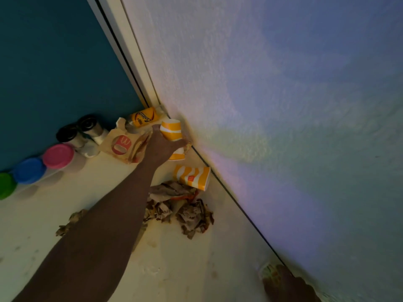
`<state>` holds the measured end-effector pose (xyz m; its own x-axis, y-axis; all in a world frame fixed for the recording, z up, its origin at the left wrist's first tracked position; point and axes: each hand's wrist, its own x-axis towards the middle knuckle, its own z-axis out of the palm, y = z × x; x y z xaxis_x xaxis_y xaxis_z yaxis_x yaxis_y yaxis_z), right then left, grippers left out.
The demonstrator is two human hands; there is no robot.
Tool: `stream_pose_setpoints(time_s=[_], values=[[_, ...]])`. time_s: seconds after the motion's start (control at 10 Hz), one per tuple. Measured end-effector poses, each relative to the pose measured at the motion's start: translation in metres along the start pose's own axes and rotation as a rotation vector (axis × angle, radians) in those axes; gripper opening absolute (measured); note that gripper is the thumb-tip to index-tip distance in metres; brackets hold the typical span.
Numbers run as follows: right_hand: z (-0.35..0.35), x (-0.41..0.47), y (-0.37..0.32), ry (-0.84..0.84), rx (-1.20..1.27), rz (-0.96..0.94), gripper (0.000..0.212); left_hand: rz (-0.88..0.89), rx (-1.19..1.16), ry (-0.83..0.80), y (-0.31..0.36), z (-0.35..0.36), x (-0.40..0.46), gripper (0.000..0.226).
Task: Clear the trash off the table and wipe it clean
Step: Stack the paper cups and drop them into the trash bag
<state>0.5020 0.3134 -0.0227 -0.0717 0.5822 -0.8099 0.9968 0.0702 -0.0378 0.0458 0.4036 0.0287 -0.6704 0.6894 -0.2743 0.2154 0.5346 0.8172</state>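
A: Filling most of the view was a textured white wall (pixel 283 94), meeting a teal wall (pixel 54 57) at a pale corner trim (pixel 130 57). What lay below them?

B: A cream bench (pixel 185 269), stained in spots, ran along both walls.

A: And the arms?

B: The left arm stretched long across the bench toward the corner. The left hand (pixel 162 147) had its fingers (pixel 181 143) curled round an orange-and-white striped paper cup (pixel 171 129), which was tipped over and raised above a second striped cup (pixel 178 154) beneath it. The right hand (pixel 285 284) sat low at the bench edge by the white wall, resting on something pale and patterned; I could not tell whether its fingers were clenched or relaxed.

A: Where was the rest of the trash?

B: A heap of crumpled brown paper (pixel 181 208) lay near the middle of the bench, partly under the forearm, with a smaller scrap (pixel 69 221) on the arm's far side. A third striped cup (pixel 193 177) lay on its side just beyond the heap, near the white wall. A brown paper bag (pixel 124 147) with a red logo sat beside the hand, and a yellow bottle (pixel 144 118) lay in the corner behind it.

A: Any containers?

B: Two dark-topped jars (pixel 80 131) stood against the teal wall, then tubs with a pink lid (pixel 57 156), a blue lid (pixel 29 171) and a green lid (pixel 6 185). Their contents were hidden.
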Motion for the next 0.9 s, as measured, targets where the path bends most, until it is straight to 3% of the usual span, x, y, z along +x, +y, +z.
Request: stream_pose_setpoints(time_s=[0.1, 0.2, 0.3, 0.5, 0.7, 0.9], values=[[-0.014, -0.031, -0.023, 0.282, -0.010, -0.042, 0.068, 0.003, -0.017, 0.004, 0.007, -0.015, -0.009, 0.092], [-0.016, -0.037, -0.025, 0.214, -0.085, -0.102, 0.078, 0.000, -0.019, -0.006, 0.008, -0.026, -0.021, 0.101], [-0.009, -0.037, -0.018, 0.381, -0.174, -0.138, 0.054, -0.012, -0.003, -0.006, 0.006, -0.030, -0.037, 0.108], [-0.020, -0.051, -0.030, 0.318, -0.067, -0.144, 0.051, -0.005, 0.100, 0.016, 0.009, -0.028, -0.068, 0.115], [-0.016, -0.054, -0.030, 0.321, -0.055, -0.124, 0.053, 0.022, 0.112, -0.055, 0.019, -0.016, -0.097, 0.088], [-0.022, -0.055, -0.034, 0.300, -0.012, -0.120, 0.050, -0.002, 0.304, -0.183, 0.028, -0.009, -0.107, 0.111]])
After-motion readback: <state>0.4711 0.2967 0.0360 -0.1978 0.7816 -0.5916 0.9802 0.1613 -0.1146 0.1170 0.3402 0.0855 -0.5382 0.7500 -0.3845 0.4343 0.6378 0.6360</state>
